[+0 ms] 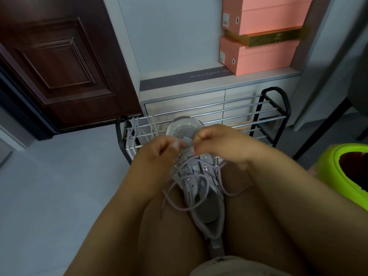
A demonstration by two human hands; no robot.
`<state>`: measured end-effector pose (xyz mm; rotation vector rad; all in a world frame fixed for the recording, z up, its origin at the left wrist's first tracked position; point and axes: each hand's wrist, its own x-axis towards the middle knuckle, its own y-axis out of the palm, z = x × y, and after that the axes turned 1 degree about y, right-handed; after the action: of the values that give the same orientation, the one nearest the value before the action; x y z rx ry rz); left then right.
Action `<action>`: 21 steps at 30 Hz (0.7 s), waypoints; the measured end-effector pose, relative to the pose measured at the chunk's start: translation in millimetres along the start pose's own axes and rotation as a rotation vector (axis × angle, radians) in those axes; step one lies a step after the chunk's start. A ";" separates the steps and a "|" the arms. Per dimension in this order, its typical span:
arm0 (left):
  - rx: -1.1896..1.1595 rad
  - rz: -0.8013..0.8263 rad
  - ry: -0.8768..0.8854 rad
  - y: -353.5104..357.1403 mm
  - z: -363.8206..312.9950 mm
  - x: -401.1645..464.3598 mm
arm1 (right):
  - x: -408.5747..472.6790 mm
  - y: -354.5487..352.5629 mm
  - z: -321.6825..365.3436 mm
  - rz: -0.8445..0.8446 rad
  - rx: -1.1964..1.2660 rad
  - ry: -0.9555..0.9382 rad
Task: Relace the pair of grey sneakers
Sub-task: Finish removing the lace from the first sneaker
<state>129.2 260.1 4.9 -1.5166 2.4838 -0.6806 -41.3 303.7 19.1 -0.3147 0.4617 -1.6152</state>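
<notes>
A grey sneaker lies between my thighs, heel toward me and toe pointing at the rack. Its pale lilac lace runs loose in loops across the tongue and over my legs. My left hand and my right hand meet over the front eyelets, each with fingers curled and pinching the lace near the toe. A second loose lace hangs over the left end of the shoe rack. The other sneaker is not in view.
A low black-and-metal shoe rack stands just beyond my knees against a grey cabinet that carries stacked pink shoe boxes. A dark wooden door is at left, a lime green bin at right.
</notes>
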 end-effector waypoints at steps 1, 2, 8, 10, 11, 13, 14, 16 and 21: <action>0.071 0.042 0.049 1.9 0.0 1.4 | 0.3 -2.7 1.0 0.004 0.153 0.024; 0.149 0.081 0.091 3.6 0.4 2.7 | 0.7 -4.5 1.7 0.015 0.285 0.032; 0.274 0.119 0.328 12.1 -3.9 17.1 | 2.5 -8.0 17.3 0.068 0.616 -0.065; 0.158 0.174 0.311 10.0 -8.2 22.4 | 4.7 -10.3 19.4 0.048 0.665 -0.092; 0.110 0.197 0.293 8.9 -9.6 24.3 | 5.6 -11.7 18.8 0.039 0.684 -0.098; 0.049 0.200 0.251 7.6 -10.5 27.0 | 7.4 -13.9 15.6 0.013 0.702 -0.121; 0.021 0.183 0.229 7.4 -11.6 28.2 | 8.2 -14.2 13.0 -0.008 0.703 -0.138; -0.049 0.133 0.182 5.4 -16.5 33.2 | 7.5 -13.7 7.3 -0.058 0.624 -0.141; -0.336 0.052 0.147 -12.1 -43.2 59.6 | 5.0 -2.5 2.9 0.023 0.066 -0.139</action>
<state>95.2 216.3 54.8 -1.5462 2.8544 -0.3921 -42.6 298.6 22.4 -0.3677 0.3038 -1.5710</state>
